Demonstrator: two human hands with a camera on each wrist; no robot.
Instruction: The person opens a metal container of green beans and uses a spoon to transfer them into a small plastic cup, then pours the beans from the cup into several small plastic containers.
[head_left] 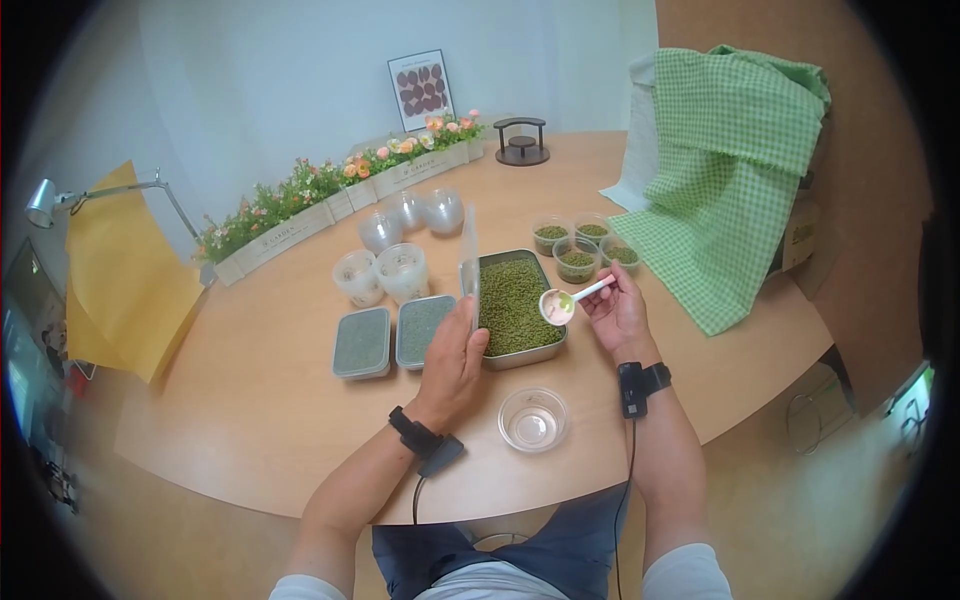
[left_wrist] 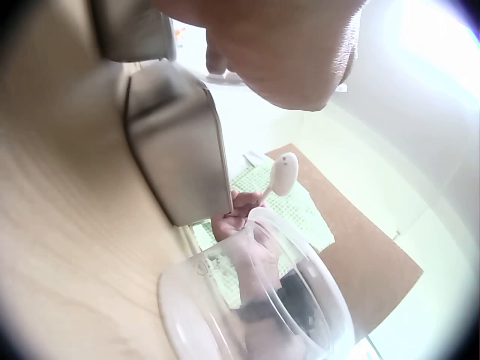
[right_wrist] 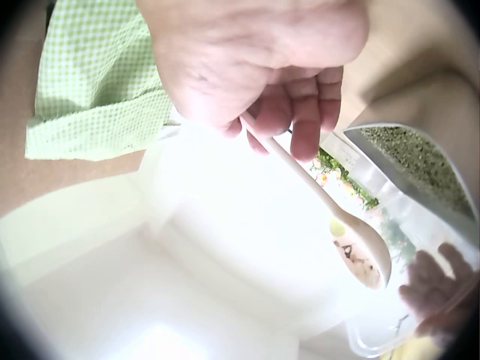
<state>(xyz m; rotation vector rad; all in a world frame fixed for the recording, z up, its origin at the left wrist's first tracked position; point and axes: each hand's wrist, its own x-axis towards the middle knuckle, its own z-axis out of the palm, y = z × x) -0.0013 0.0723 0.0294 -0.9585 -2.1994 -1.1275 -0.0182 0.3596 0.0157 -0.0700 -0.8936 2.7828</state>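
Note:
My left hand (head_left: 452,352) holds a translucent lid (head_left: 471,260) on edge at the left side of a metal container (head_left: 545,352) filled with green beans (head_left: 512,300). The lid stands nearly upright. My right hand (head_left: 615,312) pinches the handle of a white spoon (head_left: 557,307) over the container's right side. In the right wrist view the spoon's bowl (right_wrist: 364,259) shows a printed pattern and no beans. A clear plastic cup (head_left: 533,420) stands in front of the container, close to me; the left wrist view shows its clear wall (left_wrist: 217,300) near the camera.
Several cups with green beans (head_left: 576,262) stand behind my right hand. Left of the container are two lidded boxes (head_left: 361,343), stacked clear cups (head_left: 402,272) and round clear containers (head_left: 443,212). Flower planters (head_left: 290,235) line the back; a green checked cloth (head_left: 720,180) hangs at right.

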